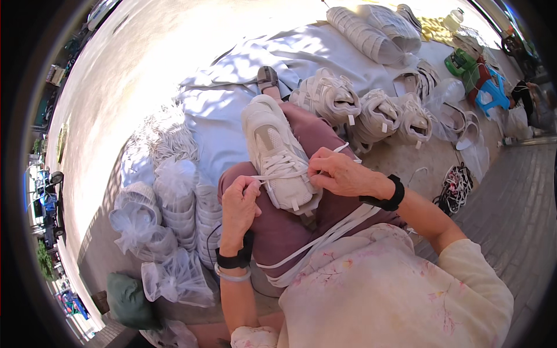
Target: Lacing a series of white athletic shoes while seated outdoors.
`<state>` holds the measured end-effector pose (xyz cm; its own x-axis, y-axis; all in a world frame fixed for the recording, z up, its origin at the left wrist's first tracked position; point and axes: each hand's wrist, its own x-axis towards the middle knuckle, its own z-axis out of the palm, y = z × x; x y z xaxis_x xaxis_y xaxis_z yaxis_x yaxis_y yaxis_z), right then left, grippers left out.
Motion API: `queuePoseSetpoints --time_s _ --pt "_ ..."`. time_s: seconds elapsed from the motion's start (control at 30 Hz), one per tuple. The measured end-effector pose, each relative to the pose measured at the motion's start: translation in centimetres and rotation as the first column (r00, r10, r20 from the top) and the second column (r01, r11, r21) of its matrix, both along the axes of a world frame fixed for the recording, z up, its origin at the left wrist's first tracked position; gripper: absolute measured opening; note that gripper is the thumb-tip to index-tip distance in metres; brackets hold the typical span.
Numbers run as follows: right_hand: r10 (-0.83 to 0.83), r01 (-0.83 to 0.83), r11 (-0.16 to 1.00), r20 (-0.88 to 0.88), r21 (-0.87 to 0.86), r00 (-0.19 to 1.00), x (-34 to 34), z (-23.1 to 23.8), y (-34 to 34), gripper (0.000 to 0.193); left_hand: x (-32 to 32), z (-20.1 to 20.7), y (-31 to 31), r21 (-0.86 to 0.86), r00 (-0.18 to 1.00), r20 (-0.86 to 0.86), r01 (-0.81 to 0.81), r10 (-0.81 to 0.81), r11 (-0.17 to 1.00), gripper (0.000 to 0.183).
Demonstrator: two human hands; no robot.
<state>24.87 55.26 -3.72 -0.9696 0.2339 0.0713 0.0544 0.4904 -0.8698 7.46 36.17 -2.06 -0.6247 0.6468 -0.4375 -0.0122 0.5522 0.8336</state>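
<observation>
— Where do we stand with the white sneaker (277, 152)?

— It lies along our thigh, toe pointing away from us. We judge the lacing mostly done: crossings show over the upper eyelets, and only the rows nearest the collar look open. Our left hand (239, 204), just left of the sneaker's heel, is closed in a pinch on one end of the white lace (285, 175); our right hand (339, 174), at the heel's right side, has its fingers curled around the other end.

— And what's left?

— Drawing the ends through and tying off, we'd guess. Beyond the sneaker's toe, a row of finished-looking white shoes (371, 107) sits on the pale sheet (220, 110); left of the sneaker, bagged stacks of white soles (174, 203) wait.

— Anything we can't make out?

— Our right hand covers the last eyelets, so whether the lace has passed them is hidden. The loose white strips across our lap, below the sneaker, could be spare laces; we can't tell.
</observation>
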Motion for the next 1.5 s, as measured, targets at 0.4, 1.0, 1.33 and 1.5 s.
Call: queuePoseSetpoints --time_s 0.4,1.0,1.33,1.5 --pt "-0.096 0.126 0.971 -0.152 0.202 0.984 -1.7 -0.1 2.2 0.005 -0.2 -0.9 -0.4 0.059 0.999 0.043 -0.024 0.022 0.998 0.019" --pt "-0.03 0.029 0.984 0.003 0.177 1.0 -1.7 -0.9 1.0 0.01 0.5 0.4 1.1 -0.064 0.984 -0.172 0.024 -0.035 0.998 0.019" --pt "0.064 -0.131 0.903 0.174 0.409 0.983 -4.3 0.1 0.6 0.011 0.6 0.3 0.9 -0.045 0.995 -0.088 -0.051 0.047 0.998 0.018" --pt "-0.148 0.149 0.972 -0.019 0.18 0.989 -2.2 -0.9 0.0 0.021 1.3 0.0 0.4 0.004 0.989 -0.124 -0.085 0.085 0.996 0.018"
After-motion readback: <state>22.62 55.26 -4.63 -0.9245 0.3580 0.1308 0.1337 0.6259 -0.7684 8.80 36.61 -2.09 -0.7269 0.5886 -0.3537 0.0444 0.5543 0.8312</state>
